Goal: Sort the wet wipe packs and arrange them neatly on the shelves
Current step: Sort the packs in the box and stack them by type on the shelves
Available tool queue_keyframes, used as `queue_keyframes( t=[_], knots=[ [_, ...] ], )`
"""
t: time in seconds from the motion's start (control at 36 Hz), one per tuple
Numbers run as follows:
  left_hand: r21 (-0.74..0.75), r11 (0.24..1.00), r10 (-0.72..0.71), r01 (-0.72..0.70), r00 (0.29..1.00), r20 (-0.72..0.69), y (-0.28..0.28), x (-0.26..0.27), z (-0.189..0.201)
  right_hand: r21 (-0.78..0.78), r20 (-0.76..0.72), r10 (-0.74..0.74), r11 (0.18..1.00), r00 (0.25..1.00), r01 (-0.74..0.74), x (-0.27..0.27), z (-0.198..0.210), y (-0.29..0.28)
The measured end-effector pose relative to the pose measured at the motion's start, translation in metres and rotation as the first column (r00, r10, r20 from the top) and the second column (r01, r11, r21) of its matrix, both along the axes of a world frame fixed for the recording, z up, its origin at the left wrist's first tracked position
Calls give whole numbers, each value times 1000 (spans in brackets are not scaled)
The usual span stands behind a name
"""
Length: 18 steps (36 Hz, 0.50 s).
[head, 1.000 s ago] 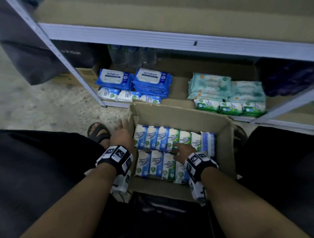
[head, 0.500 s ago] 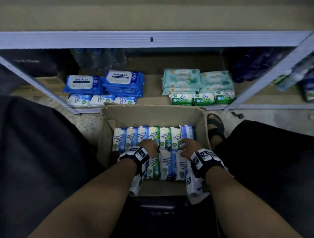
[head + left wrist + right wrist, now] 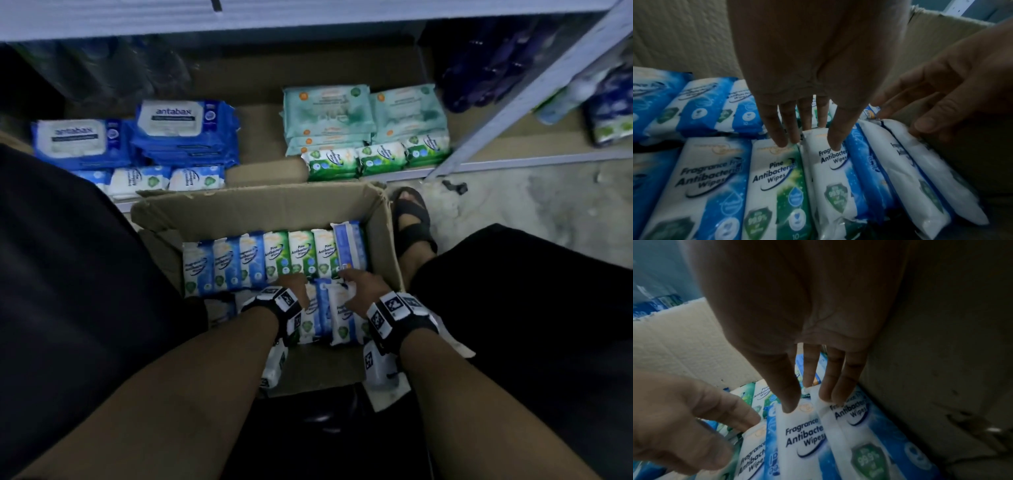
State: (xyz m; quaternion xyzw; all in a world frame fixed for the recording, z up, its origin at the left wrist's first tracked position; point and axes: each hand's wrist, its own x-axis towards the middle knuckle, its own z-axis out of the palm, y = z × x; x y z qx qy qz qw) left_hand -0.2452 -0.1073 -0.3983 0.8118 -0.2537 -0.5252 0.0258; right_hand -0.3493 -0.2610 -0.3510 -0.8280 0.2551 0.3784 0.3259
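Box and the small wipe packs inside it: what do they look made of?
Box: matte brown corrugated cardboard, judging by its torn, creased rim. Wipe packs: likely thin glossy plastic film; the printed wrappers wrinkle and catch highlights under the left hand and right hand.

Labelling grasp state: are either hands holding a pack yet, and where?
Nothing held yet. Left hand and right hand fingertips touch the top ends of near-row packs in the box.

Black sandal (image 3: 411, 222) on speckled concrete floor (image 3: 548, 212); dark bottles (image 3: 486, 68) at shelf back.
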Motion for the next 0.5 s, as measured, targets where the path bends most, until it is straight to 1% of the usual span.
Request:
queue_keyframes(
  t=[0.11,0.19,0.31,0.39,0.44,0.5],
  knots=[
    [15,1000,-4,4,1000,-7,-5,2,-7,26,21,0,1000,1000,-1,-2,-11,4],
    [6,1000,-9,9,1000,-18,-4,6,-9,-1,-2,49,999,999,-49,-1,-16,7],
    [71,996,-43,50,994,-99,-2,12,-15,-14,-44,145,989,989,-145,7,-18,7],
    [97,995,-6,22,986,-164,-3,14,-12,-42,-92,201,978,975,-206,14,-15,10],
    [76,997,27,-13,982,-186,0,14,-2,-106,-73,228,966,971,-235,13,-12,12],
    [73,994,95,-82,977,-192,4,12,4,-188,-39,260,946,965,-263,11,-11,11]
  ],
)
